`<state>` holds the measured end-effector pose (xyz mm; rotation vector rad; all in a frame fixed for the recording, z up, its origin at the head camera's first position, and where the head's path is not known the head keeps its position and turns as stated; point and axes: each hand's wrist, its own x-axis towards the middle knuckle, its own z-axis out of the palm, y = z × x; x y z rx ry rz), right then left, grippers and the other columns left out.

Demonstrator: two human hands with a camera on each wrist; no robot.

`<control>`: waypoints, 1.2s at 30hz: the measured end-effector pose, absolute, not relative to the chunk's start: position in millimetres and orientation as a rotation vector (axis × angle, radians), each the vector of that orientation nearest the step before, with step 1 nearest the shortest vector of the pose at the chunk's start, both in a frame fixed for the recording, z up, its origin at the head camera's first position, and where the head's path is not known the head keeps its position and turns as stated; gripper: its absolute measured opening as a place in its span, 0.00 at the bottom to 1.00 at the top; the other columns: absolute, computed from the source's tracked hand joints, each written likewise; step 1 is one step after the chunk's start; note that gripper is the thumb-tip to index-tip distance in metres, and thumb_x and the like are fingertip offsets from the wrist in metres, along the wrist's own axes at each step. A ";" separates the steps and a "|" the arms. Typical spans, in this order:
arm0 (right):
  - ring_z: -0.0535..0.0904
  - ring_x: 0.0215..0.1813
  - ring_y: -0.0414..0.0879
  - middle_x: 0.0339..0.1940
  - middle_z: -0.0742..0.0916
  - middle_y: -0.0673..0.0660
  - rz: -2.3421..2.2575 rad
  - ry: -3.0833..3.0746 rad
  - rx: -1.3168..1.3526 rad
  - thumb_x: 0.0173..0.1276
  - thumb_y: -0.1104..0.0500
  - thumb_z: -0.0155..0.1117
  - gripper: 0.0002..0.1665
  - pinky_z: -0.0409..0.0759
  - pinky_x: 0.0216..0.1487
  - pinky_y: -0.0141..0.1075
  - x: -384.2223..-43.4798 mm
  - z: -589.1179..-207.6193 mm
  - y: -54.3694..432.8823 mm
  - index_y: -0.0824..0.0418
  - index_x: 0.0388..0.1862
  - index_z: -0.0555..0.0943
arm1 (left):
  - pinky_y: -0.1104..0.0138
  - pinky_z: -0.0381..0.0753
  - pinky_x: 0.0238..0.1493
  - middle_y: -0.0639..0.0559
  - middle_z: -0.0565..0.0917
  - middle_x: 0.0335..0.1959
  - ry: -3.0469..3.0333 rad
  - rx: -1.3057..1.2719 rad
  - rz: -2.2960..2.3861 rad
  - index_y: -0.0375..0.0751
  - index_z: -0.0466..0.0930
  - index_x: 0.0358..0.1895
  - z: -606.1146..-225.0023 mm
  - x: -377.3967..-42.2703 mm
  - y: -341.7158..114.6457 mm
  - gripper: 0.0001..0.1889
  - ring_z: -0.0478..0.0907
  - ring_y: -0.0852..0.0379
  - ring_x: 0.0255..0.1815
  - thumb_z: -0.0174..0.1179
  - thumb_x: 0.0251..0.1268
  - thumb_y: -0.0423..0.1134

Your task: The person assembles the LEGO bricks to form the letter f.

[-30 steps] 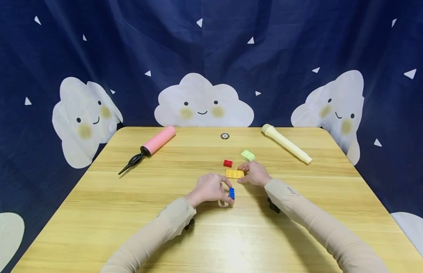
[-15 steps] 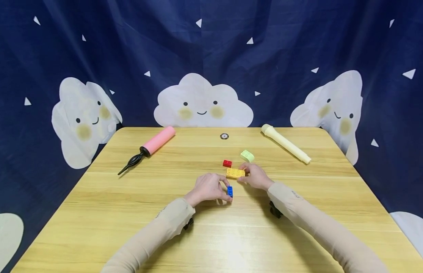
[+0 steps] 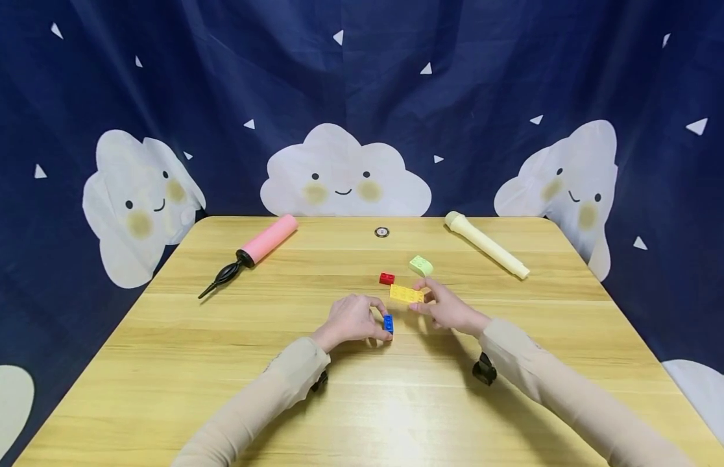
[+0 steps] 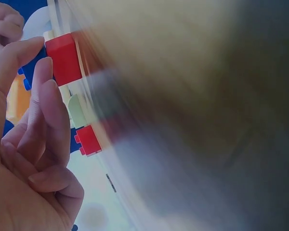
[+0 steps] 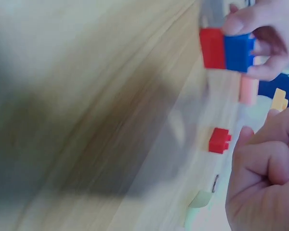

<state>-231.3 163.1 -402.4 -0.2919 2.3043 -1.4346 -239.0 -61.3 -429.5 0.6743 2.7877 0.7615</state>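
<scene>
My left hand (image 3: 353, 318) pinches a blue toy brick (image 3: 388, 323) between thumb and fingers. Joined under the blue one is a red brick (image 4: 65, 60), plain in both wrist views and hidden from the head view. Farther back and to the right, my right hand (image 3: 449, 306) holds the right end of a long yellow brick (image 3: 405, 294), which appears raised off the table in the right wrist view. Behind it lies another red brick (image 3: 386, 278) with studs up. A pale green brick (image 3: 421, 265) with a curved end rests just beyond my right fingers.
On the wooden table (image 3: 163, 363), a pink hand pump (image 3: 263, 246) with a black nozzle lies at the back left. A cream microphone-shaped stick (image 3: 487, 245) lies at the back right. Near the far edge is a small round disc (image 3: 382, 232). A dark blue cloud-print curtain (image 3: 385, 78) hangs behind.
My right hand has lifted the yellow brick and shifted slightly right with it, tilting it. My left hand has moved a little left and away from me with the blue brick.
</scene>
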 end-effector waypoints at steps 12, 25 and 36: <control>0.61 0.16 0.38 0.35 0.75 0.59 -1.375 2.256 -0.421 0.69 0.63 0.59 0.19 0.63 0.17 0.25 -207.2 -402.5 154.1 0.64 0.55 0.67 | 0.69 0.67 0.21 0.68 0.82 0.17 2.874 0.731 0.653 0.54 0.84 0.39 -426.5 -240.4 -60.5 0.24 0.73 0.70 0.19 0.75 0.37 0.59; 0.61 0.15 0.39 0.32 0.74 0.57 -1.417 2.280 -0.391 0.68 0.63 0.61 0.20 0.62 0.17 0.26 -204.6 -409.4 150.3 0.64 0.56 0.69 | 0.69 0.68 0.22 0.69 0.81 0.15 2.902 0.762 0.617 0.54 0.84 0.43 -428.3 -239.4 -60.1 0.26 0.73 0.69 0.20 0.74 0.37 0.60; 0.62 0.15 0.39 0.32 0.74 0.57 -1.442 2.286 -0.380 0.66 0.65 0.62 0.21 0.63 0.16 0.26 -204.9 -413.8 144.7 0.64 0.56 0.69 | 0.68 0.67 0.21 0.67 0.76 0.12 2.919 0.766 0.579 0.54 0.84 0.42 -426.1 -238.4 -59.5 0.25 0.71 0.67 0.19 0.73 0.38 0.60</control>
